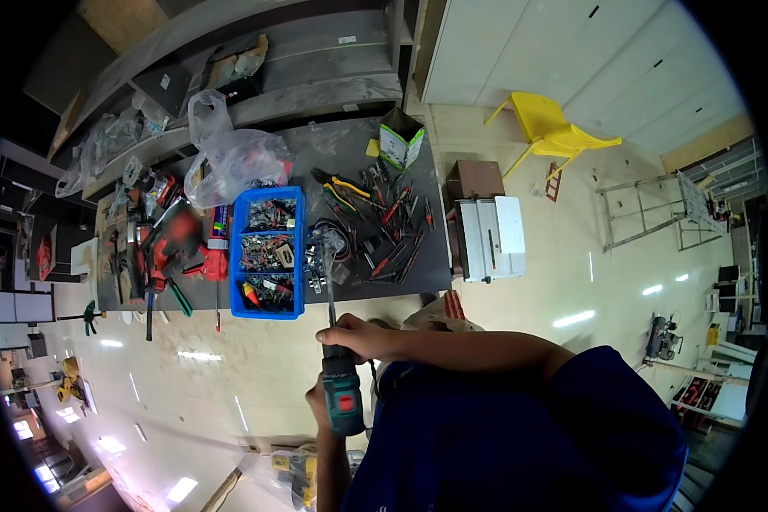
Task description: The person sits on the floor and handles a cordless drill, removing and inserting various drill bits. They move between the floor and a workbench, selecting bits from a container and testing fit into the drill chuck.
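Note:
A teal and black power drill [343, 401] is held in front of my body, its long thin bit [331, 294] pointing at the table's near edge. My right hand [358, 337] closes around the front of the drill, by the chuck. On the drill's left side is my left hand [316, 401], wrapped against the body or handle; its fingers are mostly hidden underneath. Beyond the bit, small metal fittings [316, 271] lie beside a blue divided tray [241, 256] of hardware. Screwdrivers and bits [392, 230] are scattered to the right, with yellow-handled pliers [350, 188] among them.
A clear plastic bag [239, 158] lies behind the tray. Red power tools [166, 247] crowd the table's left end. An open box [401, 141] stands at the back. Right of the table are a white-topped case [495, 239], a yellow chair [542, 124] and a metal frame [657, 209].

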Motion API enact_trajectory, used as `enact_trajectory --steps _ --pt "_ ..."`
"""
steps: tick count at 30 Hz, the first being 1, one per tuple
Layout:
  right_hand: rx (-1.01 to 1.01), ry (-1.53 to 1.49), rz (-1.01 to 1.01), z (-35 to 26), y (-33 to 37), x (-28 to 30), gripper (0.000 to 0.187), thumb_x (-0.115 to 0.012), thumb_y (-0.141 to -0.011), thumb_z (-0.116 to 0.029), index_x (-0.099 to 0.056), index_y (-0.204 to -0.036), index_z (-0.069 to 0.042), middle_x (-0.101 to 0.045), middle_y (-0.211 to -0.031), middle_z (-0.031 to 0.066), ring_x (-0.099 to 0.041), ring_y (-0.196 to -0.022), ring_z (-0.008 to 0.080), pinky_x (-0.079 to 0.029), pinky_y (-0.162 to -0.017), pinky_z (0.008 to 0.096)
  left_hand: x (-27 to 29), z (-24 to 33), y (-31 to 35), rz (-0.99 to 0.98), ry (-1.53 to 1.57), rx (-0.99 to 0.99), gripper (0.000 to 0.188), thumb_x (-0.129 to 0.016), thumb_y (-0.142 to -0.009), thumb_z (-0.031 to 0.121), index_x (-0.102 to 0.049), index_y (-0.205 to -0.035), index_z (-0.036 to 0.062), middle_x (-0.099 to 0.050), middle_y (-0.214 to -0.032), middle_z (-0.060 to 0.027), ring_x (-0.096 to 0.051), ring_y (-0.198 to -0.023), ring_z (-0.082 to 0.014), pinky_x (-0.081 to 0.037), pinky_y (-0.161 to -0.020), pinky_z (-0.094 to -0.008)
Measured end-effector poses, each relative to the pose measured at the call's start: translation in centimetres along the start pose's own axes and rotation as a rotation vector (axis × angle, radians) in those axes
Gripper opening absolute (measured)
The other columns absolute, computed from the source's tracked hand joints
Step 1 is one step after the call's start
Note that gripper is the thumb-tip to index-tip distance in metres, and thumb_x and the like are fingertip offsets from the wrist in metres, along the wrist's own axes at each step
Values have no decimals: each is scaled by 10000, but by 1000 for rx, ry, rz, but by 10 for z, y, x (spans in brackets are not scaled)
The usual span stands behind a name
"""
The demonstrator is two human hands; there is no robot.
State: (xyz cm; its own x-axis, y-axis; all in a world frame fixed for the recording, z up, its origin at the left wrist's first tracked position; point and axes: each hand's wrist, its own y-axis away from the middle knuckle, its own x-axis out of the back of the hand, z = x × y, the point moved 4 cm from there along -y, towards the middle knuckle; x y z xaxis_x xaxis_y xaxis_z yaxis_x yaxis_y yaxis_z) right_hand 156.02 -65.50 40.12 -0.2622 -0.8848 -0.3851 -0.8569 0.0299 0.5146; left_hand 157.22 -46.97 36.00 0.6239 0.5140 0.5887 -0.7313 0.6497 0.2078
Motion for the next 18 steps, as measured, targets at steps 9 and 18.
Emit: enact_trajectory --steps 9,18 --pt "301 -106 -162 -54 0 1 409 -544 -922 -453 -537 -688 -117 -424 -562 -56 -434 -513 59 -315 -447 256 -17 94 -16 87 575 -136 32 -583 -869 53 -585 -884 26 -610 -842 -122 -590 -724 -213 -502 -711 -359" --pt "57 185 -140 -71 15 77 613 -575 -833 -668 -593 -697 -71 -471 -555 -10 -467 -480 92 -331 -415 268 -16 108 -41 277 -314 -114 292 -652 -766 147 -612 -1030 31 -657 -779 -137 -631 -673 -332 -502 -618 -419"
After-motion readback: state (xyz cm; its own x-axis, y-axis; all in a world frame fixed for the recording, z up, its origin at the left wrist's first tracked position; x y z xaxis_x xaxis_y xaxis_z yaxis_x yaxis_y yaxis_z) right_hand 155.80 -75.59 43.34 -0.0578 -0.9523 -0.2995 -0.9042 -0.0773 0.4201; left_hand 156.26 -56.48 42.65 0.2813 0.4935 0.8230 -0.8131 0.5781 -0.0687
